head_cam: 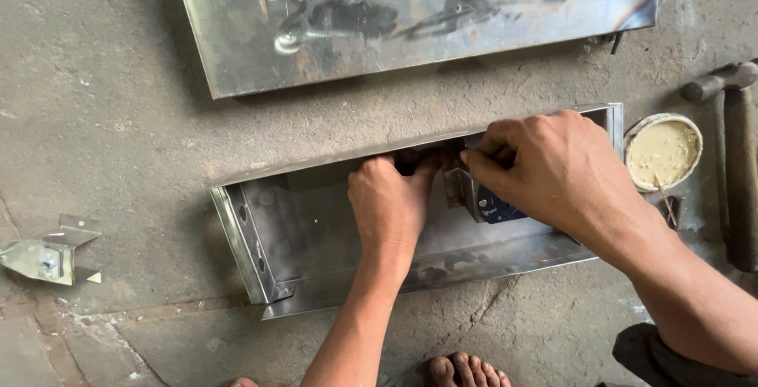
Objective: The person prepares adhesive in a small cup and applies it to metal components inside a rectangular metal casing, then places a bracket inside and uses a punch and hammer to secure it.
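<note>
A small bent grey metal bracket (pixel 49 254) lies on the concrete floor (pixel 110 118) at far left, well apart from the open rectangular sheet-metal box (pixel 253 253). The left hand (pixel 391 201) reaches inside the box, fingers curled against its far wall. The right hand (pixel 553 170) pinches a folded metal latch part with a dark blue body (pixel 483 197) just beside that wall. Open box room lies left of the hands. A flat shiny steel sheet (pixel 410 16) lies above. A round tub of pale paste (pixel 663 150) and a hammer (pixel 738 142) sit right.

One head-worn camera looks steeply down, close over the concrete floor (pixel 118 134)
</note>
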`<state>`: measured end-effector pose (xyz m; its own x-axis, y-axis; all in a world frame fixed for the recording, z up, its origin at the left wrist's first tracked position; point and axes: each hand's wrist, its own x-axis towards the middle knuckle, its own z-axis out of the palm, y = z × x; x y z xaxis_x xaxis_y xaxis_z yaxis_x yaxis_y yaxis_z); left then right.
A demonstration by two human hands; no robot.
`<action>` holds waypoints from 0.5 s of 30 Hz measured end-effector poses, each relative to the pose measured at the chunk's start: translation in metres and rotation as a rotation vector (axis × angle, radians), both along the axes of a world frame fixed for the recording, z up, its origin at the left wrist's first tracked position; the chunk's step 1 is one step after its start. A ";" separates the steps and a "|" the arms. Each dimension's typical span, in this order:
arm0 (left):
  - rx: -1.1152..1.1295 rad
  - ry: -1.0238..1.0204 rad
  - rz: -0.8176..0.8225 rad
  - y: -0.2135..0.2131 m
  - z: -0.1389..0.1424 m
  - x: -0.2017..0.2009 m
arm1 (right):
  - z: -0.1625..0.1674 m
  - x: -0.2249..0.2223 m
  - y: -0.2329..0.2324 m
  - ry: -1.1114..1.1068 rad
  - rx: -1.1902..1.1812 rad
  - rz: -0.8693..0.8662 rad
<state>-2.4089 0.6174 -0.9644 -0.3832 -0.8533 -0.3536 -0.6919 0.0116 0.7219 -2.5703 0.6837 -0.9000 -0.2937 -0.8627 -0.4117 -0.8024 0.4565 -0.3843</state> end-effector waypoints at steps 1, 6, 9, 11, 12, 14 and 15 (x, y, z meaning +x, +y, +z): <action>-0.013 0.009 0.003 0.000 0.000 0.000 | 0.000 0.000 0.000 -0.003 -0.001 -0.002; -0.021 0.047 0.001 0.001 0.001 0.001 | 0.000 -0.001 -0.001 -0.002 0.041 -0.002; 0.129 -0.070 -0.001 0.000 0.001 0.001 | 0.000 0.000 -0.002 -0.016 0.041 -0.004; 0.117 -0.079 0.002 0.000 0.001 0.000 | 0.000 0.000 -0.002 -0.016 0.050 0.005; 0.112 -0.085 0.004 0.000 0.001 0.000 | 0.000 0.000 -0.002 -0.017 0.050 0.002; 0.038 -0.023 0.006 0.000 0.001 0.000 | 0.001 -0.001 -0.002 -0.018 0.044 -0.004; 0.000 0.008 0.007 0.000 0.001 0.000 | 0.001 -0.001 -0.002 -0.020 0.034 -0.002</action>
<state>-2.4092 0.6175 -0.9637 -0.3803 -0.8559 -0.3504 -0.6859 0.0069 0.7276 -2.5712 0.6817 -0.8992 -0.2868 -0.8475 -0.4467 -0.7939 0.4712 -0.3843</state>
